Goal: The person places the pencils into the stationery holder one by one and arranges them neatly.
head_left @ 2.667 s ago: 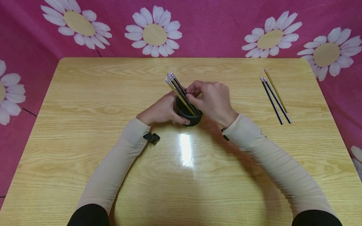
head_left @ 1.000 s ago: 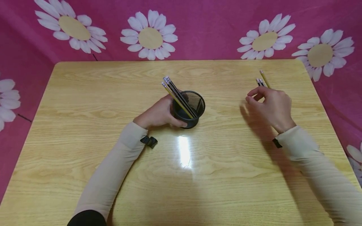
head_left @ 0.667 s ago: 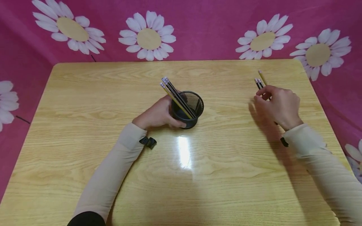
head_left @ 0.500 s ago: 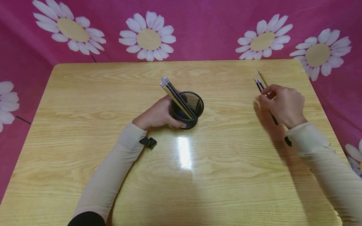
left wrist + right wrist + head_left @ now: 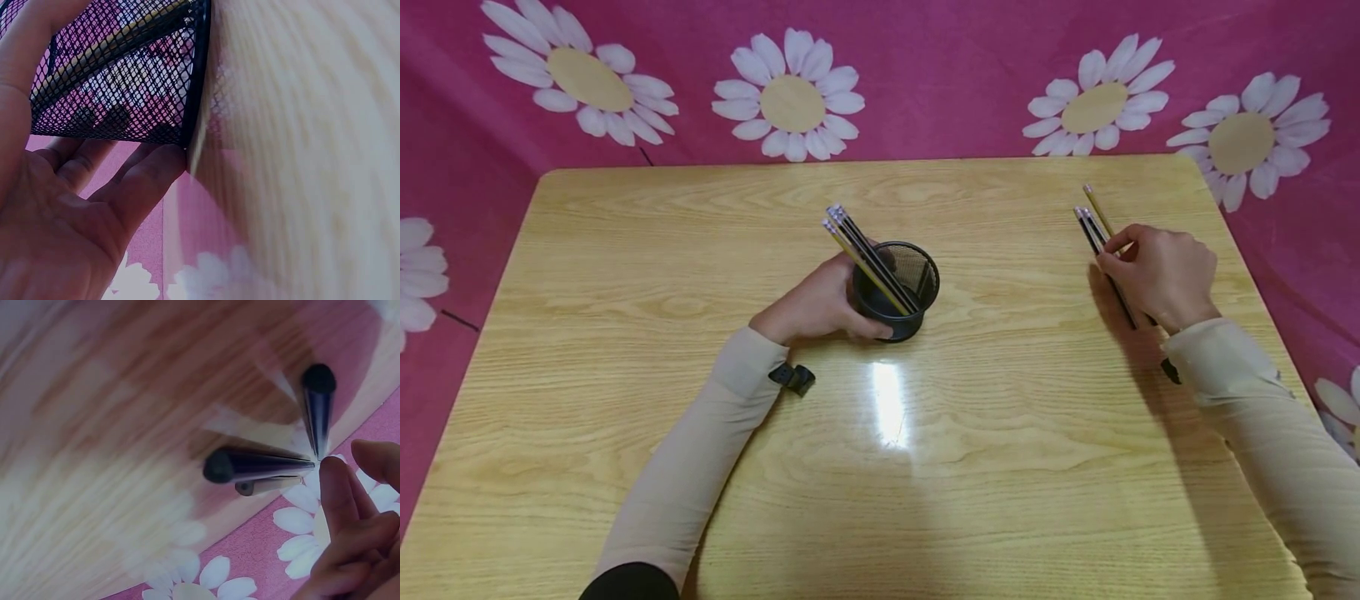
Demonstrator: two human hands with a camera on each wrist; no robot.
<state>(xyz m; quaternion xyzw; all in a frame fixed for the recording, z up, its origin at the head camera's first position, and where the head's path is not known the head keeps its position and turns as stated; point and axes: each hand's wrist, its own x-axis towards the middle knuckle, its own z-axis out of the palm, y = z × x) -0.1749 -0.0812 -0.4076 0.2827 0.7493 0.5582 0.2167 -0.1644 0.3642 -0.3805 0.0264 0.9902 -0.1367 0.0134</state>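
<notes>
My left hand (image 5: 816, 304) grips the side of a black mesh cup (image 5: 916, 262), which tilts and holds several pencils (image 5: 867, 257), yellow and black, leaning left. In the left wrist view my fingers and thumb curl round the mesh (image 5: 144, 78). At the right, my right hand (image 5: 1168, 271) is over two black pencils (image 5: 1122, 305) and a yellow pencil (image 5: 1097, 207), partly hiding them. In the right wrist view a gap shows between thumb and forefinger of the hand (image 5: 359, 540), near the far ends of the black pencils (image 5: 262, 466).
The wooden table (image 5: 700, 467) fills most of the head view, with a bright light reflection on it. Behind it hangs a pink cloth (image 5: 947, 75) with white daisies. Small black pieces show at both sleeve cuffs.
My right hand has left the cup and moved right to the loose pencils, lately shifting a little further right along them. My left hand still grips the cup; its opening is now less covered.
</notes>
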